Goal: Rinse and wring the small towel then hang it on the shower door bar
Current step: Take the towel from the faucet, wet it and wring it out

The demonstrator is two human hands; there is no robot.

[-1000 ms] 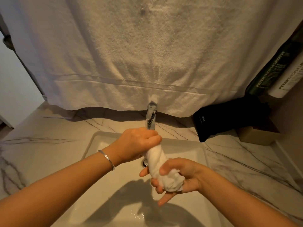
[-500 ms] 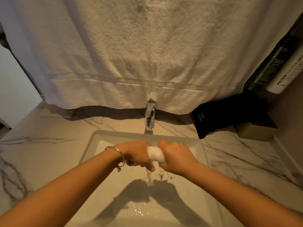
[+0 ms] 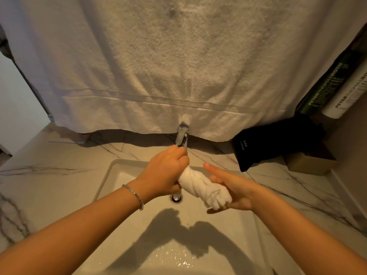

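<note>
The small white towel (image 3: 204, 187) is twisted into a tight rope and held over the sink basin (image 3: 119, 169). My left hand (image 3: 164, 173) is closed around its upper left end, just below the chrome faucet (image 3: 182, 136). My right hand (image 3: 232, 192) supports the lower right end from beneath, with its fingers stretched out rather than curled. The towel's loose tip sticks out past my right palm. A few drops fall under it. No shower door bar is in view.
A large white towel (image 3: 178, 66) hangs across the wall behind the faucet. A black pouch (image 3: 266, 143), a small box (image 3: 309, 165) and two tubes (image 3: 337, 90) sit at the right on the marble counter (image 3: 49, 175). The drain (image 3: 176, 197) lies under my hands.
Half a second ago both fists were pressed together around the towel. Now my hands have moved apart, the twisted towel shows between them, and my right fingers have loosened.
</note>
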